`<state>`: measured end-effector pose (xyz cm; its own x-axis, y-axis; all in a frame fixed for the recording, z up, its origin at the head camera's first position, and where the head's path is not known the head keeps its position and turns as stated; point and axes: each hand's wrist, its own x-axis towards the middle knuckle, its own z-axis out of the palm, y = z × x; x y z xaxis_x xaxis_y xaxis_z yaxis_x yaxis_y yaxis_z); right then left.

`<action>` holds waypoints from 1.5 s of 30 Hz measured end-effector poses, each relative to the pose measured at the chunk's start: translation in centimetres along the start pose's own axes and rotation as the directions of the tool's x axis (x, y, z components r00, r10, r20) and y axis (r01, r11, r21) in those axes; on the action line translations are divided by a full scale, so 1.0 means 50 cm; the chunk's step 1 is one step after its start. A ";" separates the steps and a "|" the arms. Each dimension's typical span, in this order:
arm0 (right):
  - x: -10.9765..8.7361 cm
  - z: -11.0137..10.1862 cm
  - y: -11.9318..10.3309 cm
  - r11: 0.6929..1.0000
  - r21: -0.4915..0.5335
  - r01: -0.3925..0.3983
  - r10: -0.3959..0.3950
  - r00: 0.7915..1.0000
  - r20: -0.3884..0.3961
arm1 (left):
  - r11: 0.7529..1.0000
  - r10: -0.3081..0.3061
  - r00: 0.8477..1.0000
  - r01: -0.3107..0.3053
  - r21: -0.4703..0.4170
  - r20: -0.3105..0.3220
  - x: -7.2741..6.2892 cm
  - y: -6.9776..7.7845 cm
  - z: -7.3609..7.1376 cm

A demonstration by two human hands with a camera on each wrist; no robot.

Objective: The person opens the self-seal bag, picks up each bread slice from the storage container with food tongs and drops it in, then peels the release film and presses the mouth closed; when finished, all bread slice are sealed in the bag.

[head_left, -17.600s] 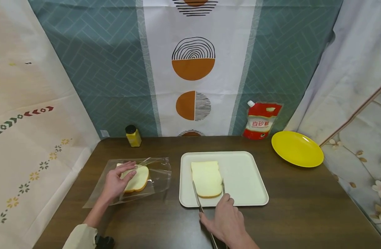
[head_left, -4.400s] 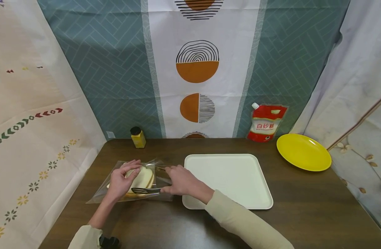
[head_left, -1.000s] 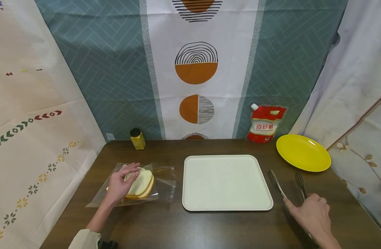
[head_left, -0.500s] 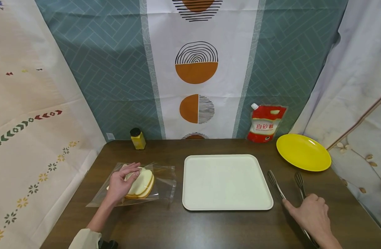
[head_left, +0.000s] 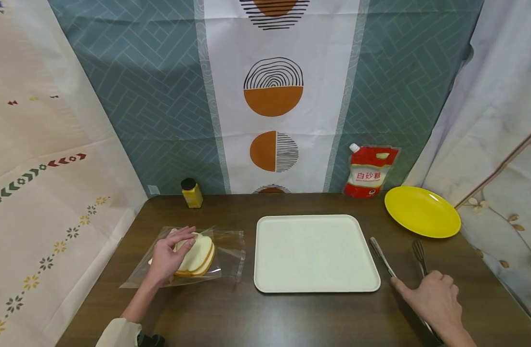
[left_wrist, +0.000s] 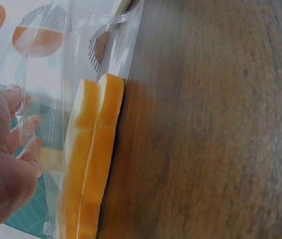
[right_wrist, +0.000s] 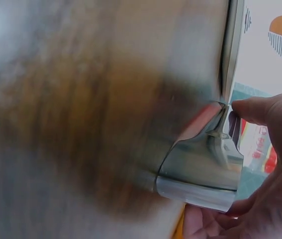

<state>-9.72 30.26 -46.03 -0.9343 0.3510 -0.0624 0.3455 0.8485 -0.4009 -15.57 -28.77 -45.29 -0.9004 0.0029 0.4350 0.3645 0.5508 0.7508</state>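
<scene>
Left hand (head_left: pixel 166 255) pinching (fingers (head_left: pixel 180 233) bent), right hand (head_left: pixel 436 296) gripping, thumb (head_left: pixel 403 289) apart

Widest room: the table's (head_left: pixel 265 318) front stretch, between left forearm and right hand (head_left: pixel 434 301).
A narrower lane runs between bag (head_left: pixel 230 250) and tray (head_left: pixel 316 255) to the back edge, where a strip passes behind the tray between jar (head_left: pixel 192 196) and pouch (head_left: pixel 369 172), ending at the cloth (head_left: pixel 274 48). The left hand (head_left: pixel 170 255) and forearm bar the bag's left side; tongs (head_left: pixel 383 258) pinch the gap along the tray's right edge; the plate (head_left: pixel 423 212) fills the back right corner.
</scene>
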 end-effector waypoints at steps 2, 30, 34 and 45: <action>-0.001 -0.001 0.000 1.000 -0.005 -0.015 0.015 1.000 0.006 | 1.000 0.003 1.000 -0.003 0.000 -0.002 -0.001 -0.001 0.001; -0.163 0.061 -0.239 0.741 0.643 0.194 -0.397 0.899 0.187 | 0.999 0.042 0.999 -0.042 0.013 -0.009 0.003 0.040 -0.003; -0.195 0.104 -0.296 0.552 0.832 -0.048 -0.532 0.748 0.396 | 0.998 0.053 0.999 -0.053 0.026 -0.007 0.006 0.008 -0.001; -0.287 0.200 -0.460 0.351 0.832 -0.429 -0.631 0.548 0.549 | 0.998 0.008 1.000 -0.008 0.065 0.000 0.002 0.000 0.001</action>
<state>-5.16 1.74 -45.06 -0.7784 -0.5606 -0.2826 0.4489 -0.1823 -0.8748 -15.66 -28.73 -45.29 -0.8973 0.0075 0.4413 0.3557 0.6042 0.7130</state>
